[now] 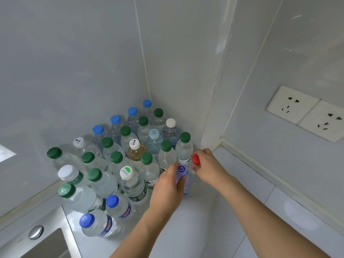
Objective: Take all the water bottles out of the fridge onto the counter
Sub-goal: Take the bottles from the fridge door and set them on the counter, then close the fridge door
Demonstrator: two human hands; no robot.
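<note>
We set two more bottles down at the edge of a crowd of water bottles (pixel 119 161) packed into the wall corner (pixel 202 142) of the pale counter (pixel 186 229); well over twenty stand there already, so by our reckoning the job is far along, though the fridge is out of view and we cannot tell what it still holds. Our left hand (pixel 167 189) curls its fingers around the purple-capped bottle (pixel 183 175), out from the corner; our right hand (pixel 208 166) wraps the red-capped bottle (pixel 195 160), nearer the corner. Both bottles stand upright, long axis vertical, caps pointing up toward the camera
</note>
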